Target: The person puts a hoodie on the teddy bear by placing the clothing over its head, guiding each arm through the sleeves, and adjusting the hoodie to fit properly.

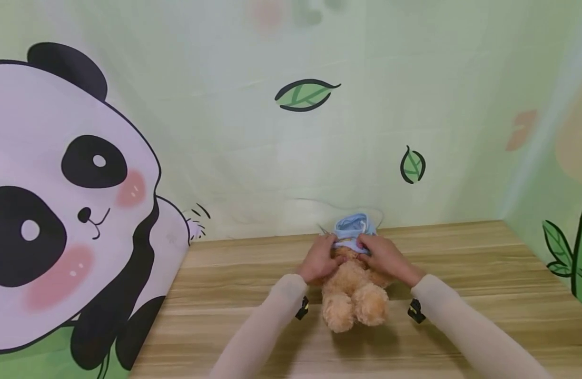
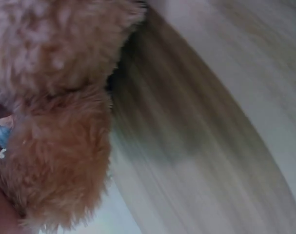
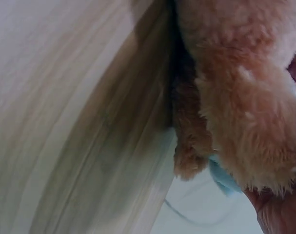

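Observation:
A tan plush toy (image 1: 349, 287) lies on the wooden table, its two feet toward the camera. Light blue cloth (image 1: 353, 226) covers its far end, with an opening facing up. My left hand (image 1: 318, 259) pinches the cloth's near edge on the left; my right hand (image 1: 386, 258) pinches it on the right. Brown fur shows between the hands. In the left wrist view the plush (image 2: 55, 161) fills the left side; in the right wrist view its fur (image 3: 245, 112) hides part of my hand (image 3: 284, 212), and some blue cloth (image 3: 223, 176) shows below.
The wooden table (image 1: 234, 295) reaches back to a pale green wall cloth (image 1: 234, 158) printed with a panda (image 1: 49, 131) and leaves. A thin cord (image 3: 179, 213) lies past the table edge in the right wrist view.

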### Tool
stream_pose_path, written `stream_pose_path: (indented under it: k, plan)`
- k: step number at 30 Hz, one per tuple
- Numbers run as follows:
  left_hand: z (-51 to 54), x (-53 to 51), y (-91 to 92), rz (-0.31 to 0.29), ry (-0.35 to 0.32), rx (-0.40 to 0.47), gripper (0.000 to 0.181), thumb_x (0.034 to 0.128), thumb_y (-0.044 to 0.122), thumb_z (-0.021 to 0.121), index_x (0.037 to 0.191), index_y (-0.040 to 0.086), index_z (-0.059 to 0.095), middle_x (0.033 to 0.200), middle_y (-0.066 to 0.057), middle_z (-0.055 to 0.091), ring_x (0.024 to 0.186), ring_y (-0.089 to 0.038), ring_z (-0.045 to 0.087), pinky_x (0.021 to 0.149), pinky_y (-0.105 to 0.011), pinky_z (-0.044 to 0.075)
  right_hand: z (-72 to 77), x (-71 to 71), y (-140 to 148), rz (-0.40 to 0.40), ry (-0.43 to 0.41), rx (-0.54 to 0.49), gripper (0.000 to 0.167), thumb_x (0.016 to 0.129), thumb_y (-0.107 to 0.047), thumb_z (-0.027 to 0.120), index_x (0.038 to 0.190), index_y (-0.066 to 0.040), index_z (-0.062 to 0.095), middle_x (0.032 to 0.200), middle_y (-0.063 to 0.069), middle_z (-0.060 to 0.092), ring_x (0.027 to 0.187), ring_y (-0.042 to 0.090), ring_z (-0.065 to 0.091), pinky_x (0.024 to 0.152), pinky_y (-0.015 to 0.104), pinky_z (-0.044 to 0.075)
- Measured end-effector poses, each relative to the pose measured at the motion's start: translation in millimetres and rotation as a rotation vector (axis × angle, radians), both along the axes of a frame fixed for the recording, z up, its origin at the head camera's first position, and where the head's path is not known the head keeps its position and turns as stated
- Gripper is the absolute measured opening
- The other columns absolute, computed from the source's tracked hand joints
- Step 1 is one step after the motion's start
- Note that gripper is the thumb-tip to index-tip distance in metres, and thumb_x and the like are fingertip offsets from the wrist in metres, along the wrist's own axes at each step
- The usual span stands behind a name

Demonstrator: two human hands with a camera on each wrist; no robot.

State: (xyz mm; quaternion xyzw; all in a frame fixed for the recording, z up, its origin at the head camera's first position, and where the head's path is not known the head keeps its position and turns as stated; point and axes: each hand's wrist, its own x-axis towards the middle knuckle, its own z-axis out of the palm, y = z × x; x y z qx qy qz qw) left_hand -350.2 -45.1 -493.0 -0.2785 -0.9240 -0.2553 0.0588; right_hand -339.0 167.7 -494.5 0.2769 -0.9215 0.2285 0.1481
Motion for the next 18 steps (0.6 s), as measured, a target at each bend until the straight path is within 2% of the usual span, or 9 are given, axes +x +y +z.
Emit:
stream_pose_path:
  k: [4, 6, 7, 9, 14, 18]
  plan:
    - [-5.6, 1.7, -0.5, -0.041, 0.152, 0.004, 0.025, 0.0909, 0.029, 0.07, 0.101, 0.013, 0.055, 0.101, -0.002, 0.061, 0.098, -0.02, 0.056, 0.085, -0.033, 0.047, -2.1, 1.0, -1.3, 0.03, 0.073, 0.046, 0.03, 0.081, -0.009, 0.077, 0.079, -0.015, 0.047, 0.071, -0.003, 0.052, 0.064, 0.014, 0.045, 0.059, 0.029, 0.037]
    - [-8.0, 1.6, -0.5, -0.062, 0.198, -0.004, 0.022, 0.0916, 0.028, 0.069, 0.1, 0.013, 0.056, 0.1, -0.003, 0.063, 0.097, -0.02, 0.059, 0.087, -0.034, 0.048, -3.6, 1.0, -0.6, 0.036, 0.084, 0.056, 0.03, 0.081, -0.008, 0.076, 0.078, -0.015, 0.047, 0.07, -0.004, 0.051, 0.064, 0.013, 0.045, 0.06, 0.028, 0.037]
    - [-8.9, 1.4, -0.5, -0.062, 0.199, -0.003, 0.021, 0.0918, 0.027, 0.069, 0.1, 0.013, 0.055, 0.1, -0.002, 0.063, 0.098, -0.02, 0.059, 0.088, -0.033, 0.048, -4.4, 0.9, 0.1, 0.037, 0.079, 0.049, 0.029, 0.081, -0.008, 0.076, 0.079, -0.014, 0.047, 0.071, -0.003, 0.051, 0.064, 0.014, 0.044, 0.06, 0.028, 0.037]
    - [-11.5, 0.4, -1.0, -0.043, 0.177, 0.016, 0.024, 0.0914, 0.028, 0.07, 0.1, 0.012, 0.053, 0.098, -0.003, 0.061, 0.095, -0.018, 0.058, 0.086, -0.031, 0.048, -6.6, 0.9, 1.7, 0.026, 0.065, 0.023, 0.026, 0.081, -0.008, 0.076, 0.081, -0.014, 0.05, 0.072, -0.002, 0.052, 0.065, 0.014, 0.045, 0.061, 0.029, 0.038]
    - [-17.4, 0.8, -6.0, 0.073, 0.022, 0.149, 0.038, 0.0874, 0.036, 0.073, 0.099, 0.012, 0.046, 0.096, -0.002, 0.052, 0.086, -0.013, 0.048, 0.074, -0.024, 0.042, -12.3, 3.4, 5.6, -0.055, 0.02, -0.051, 0.018, 0.081, -0.011, 0.076, 0.087, -0.01, 0.059, 0.08, 0.002, 0.058, 0.072, 0.015, 0.051, 0.067, 0.033, 0.045]
    - [-18.8, 0.8, -12.5, 0.083, -0.068, 0.219, 0.038, 0.087, 0.039, 0.073, 0.103, 0.012, 0.052, 0.105, -0.003, 0.058, 0.092, -0.015, 0.054, 0.079, -0.025, 0.047, -9.6, 7.0, 5.9, -0.122, -0.017, -0.075, 0.02, 0.082, -0.019, 0.076, 0.086, -0.007, 0.061, 0.081, 0.003, 0.056, 0.071, 0.015, 0.049, 0.064, 0.033, 0.043]
